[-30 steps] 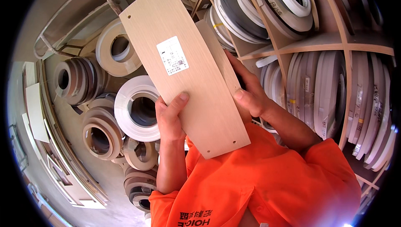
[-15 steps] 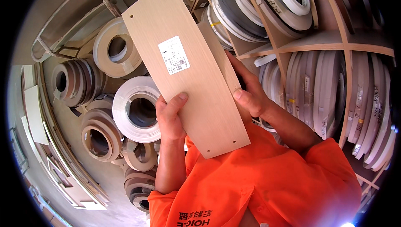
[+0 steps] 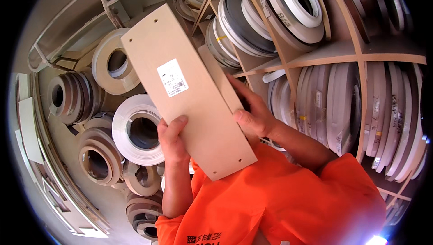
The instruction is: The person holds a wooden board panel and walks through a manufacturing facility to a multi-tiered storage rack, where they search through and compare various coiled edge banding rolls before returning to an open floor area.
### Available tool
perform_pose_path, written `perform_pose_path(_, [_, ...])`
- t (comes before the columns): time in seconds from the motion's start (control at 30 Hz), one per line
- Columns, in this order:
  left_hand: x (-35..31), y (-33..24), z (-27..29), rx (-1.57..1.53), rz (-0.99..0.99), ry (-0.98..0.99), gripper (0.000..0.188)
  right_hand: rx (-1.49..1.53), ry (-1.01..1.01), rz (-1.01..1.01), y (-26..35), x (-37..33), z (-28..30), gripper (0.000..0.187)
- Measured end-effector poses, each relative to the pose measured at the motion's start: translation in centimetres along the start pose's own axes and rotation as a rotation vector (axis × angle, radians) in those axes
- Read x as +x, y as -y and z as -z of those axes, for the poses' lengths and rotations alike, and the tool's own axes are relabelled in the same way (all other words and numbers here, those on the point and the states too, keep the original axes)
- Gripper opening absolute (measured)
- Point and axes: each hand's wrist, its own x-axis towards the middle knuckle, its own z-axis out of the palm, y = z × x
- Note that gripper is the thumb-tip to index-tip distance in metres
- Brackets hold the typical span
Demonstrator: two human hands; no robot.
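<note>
The left hand (image 3: 172, 137), nearly upright, pinches the left edge of a pale wooden board (image 3: 198, 103), thumb on its face; the board slants in front of an orange shirt (image 3: 293, 191). The right hand (image 3: 254, 110), angled inward, grips a second board (image 3: 218, 73) just behind the first, thumb foremost. At right, a wooden shelf unit (image 3: 392, 58) holds standing coils (image 3: 331, 109) in its compartments.
</note>
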Motion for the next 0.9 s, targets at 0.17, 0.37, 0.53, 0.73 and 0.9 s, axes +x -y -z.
perform_pose_path(0.17, [0.9,1.0,4.2,-0.026,-0.071,-0.114,0.044,0.062,0.062,-0.213,-0.6,-1.0,0.3,0.091])
perform_pose_path(0.37, [0.3,1.8,8.9,-0.026,-0.092,-0.346,0.046,0.177,0.098,-0.431,-0.8,-1.5,0.6,0.095])
perform_pose_path(0.53, [-0.1,3.5,11.2,-0.041,-0.082,-0.397,0.043,0.238,0.123,-0.385,-1.8,-1.7,1.1,0.087])
perform_pose_path(0.73, [-0.1,4.7,12.3,-0.045,-0.036,-0.396,0.044,0.287,0.082,-0.557,-1.7,-2.5,0.0,0.084])
perform_pose_path(0.9, [0.2,5.3,13.0,-0.046,-0.015,-0.349,0.048,0.128,0.171,-0.457,-1.8,-2.4,-0.8,0.087])
